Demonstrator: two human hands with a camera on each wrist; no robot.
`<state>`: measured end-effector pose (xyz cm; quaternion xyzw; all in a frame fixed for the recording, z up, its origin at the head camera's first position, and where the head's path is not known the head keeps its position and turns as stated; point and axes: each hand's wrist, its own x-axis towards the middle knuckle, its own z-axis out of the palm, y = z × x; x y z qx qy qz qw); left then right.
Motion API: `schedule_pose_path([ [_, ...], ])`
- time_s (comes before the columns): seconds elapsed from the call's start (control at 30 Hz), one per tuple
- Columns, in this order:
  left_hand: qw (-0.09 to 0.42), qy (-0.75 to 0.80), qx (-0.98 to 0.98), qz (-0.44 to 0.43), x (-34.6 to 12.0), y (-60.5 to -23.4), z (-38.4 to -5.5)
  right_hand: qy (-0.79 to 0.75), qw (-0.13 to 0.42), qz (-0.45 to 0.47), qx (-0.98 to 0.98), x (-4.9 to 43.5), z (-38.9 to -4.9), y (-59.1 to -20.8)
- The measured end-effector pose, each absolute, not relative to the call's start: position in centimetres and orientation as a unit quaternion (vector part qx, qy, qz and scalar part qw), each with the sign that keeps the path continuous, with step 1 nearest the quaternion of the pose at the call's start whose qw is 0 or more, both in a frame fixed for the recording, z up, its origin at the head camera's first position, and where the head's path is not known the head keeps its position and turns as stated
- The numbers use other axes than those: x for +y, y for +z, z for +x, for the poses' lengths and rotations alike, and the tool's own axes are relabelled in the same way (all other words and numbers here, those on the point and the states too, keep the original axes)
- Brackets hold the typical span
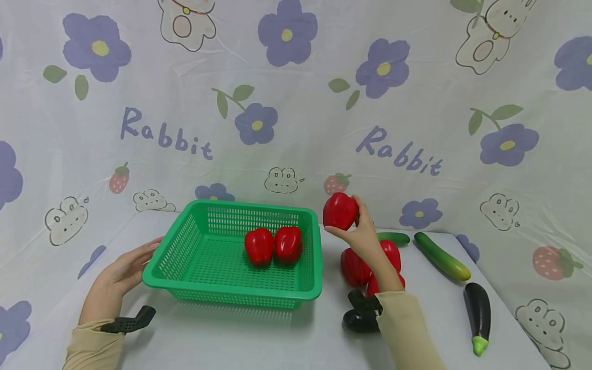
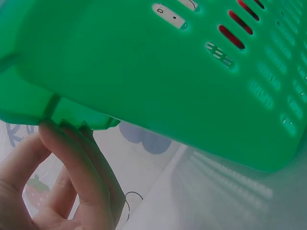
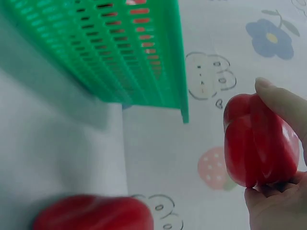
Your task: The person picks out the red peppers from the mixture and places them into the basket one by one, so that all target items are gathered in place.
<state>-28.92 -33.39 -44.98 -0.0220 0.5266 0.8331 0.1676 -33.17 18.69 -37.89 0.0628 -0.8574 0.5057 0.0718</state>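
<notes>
My right hand (image 1: 363, 234) holds a red bell pepper (image 1: 340, 211) between thumb and fingers, raised just right of a green plastic basket (image 1: 231, 294). The right wrist view shows the thumb on one side of this pepper (image 3: 259, 143) and fingers on the other. Two more red bell peppers (image 1: 274, 246) lie side by side inside the basket, toward its right. At the basket's left rim is my left hand (image 1: 125, 270); in the left wrist view its bent fingers (image 2: 79, 163) hold the rim's edge, with the tips partly hidden.
Under my right forearm lie several red bell peppers (image 1: 355, 267), partly covered. Beyond them is a green cucumber (image 1: 393, 238), with a yellow-tipped cucumber (image 1: 442, 257) farther right. One eggplant (image 1: 478, 311) lies at the right, another dark eggplant (image 1: 359, 321) by my wrist. A patterned cloth (image 1: 296, 149) hangs behind.
</notes>
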Motion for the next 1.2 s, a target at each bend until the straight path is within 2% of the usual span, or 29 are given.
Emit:
schedule_pose_path([
  [0.73, 0.175, 0.843, 0.509, -0.001, -33.4, -45.2, -28.9, 0.523, 0.081, 0.132, -0.838, 12.9, -33.8, -36.5],
  [1.2, 0.173, 0.844, 0.508, -0.007, -33.4, -45.0, -28.7, 0.522, 0.064, 0.150, -0.837, 9.7, -33.8, -35.8],
])
